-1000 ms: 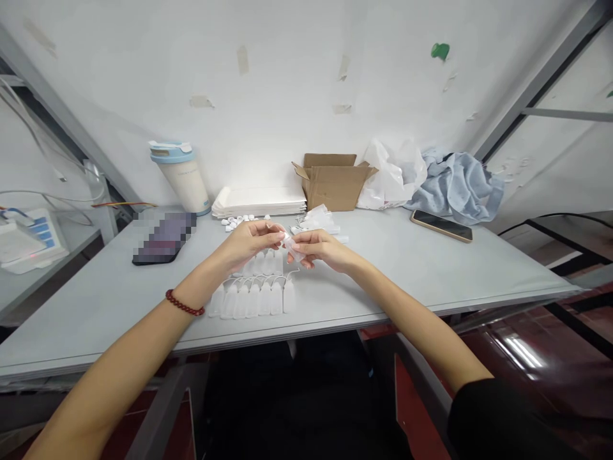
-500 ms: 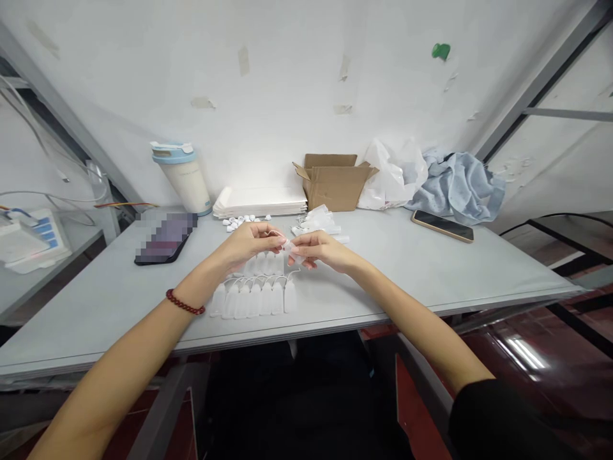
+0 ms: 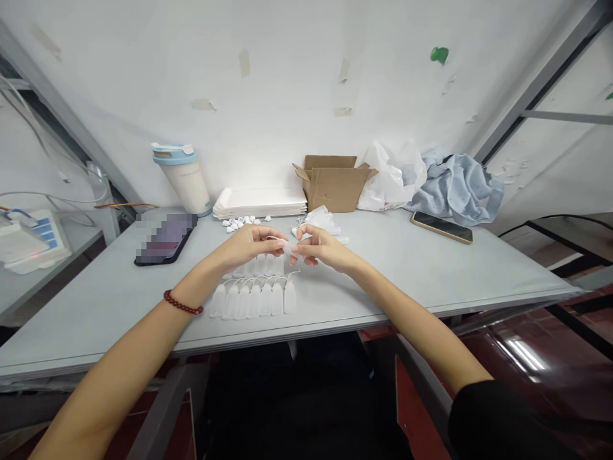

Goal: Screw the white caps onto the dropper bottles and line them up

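Note:
Over the middle of the table, my left hand (image 3: 249,246) and my right hand (image 3: 324,249) meet at a small translucent white bottle (image 3: 290,248). The left thumb and fingers pinch its top end, where a thin white cord loop shows. My right fingers grip its body, which they partly cover. Below my hands lies a row of similar bottles (image 3: 253,300) with white cord loops, side by side. A second row (image 3: 268,264) behind it is partly hidden by my left hand. Small white caps (image 3: 234,223) lie beyond my left hand, and more translucent bottles (image 3: 322,220) are piled beyond my right.
Along the wall stand a blue-lidded tumbler (image 3: 184,182), a stack of white trays (image 3: 261,202), an open cardboard box (image 3: 335,188), a white plastic bag (image 3: 393,179) and a light blue cloth (image 3: 460,188). Phones lie at left (image 3: 167,239) and right (image 3: 441,227).
My right index finger has lifted and bent a little, while the thumb stays on the bottle. The bottle has tilted slightly between my hands; the rows on the table are unchanged.

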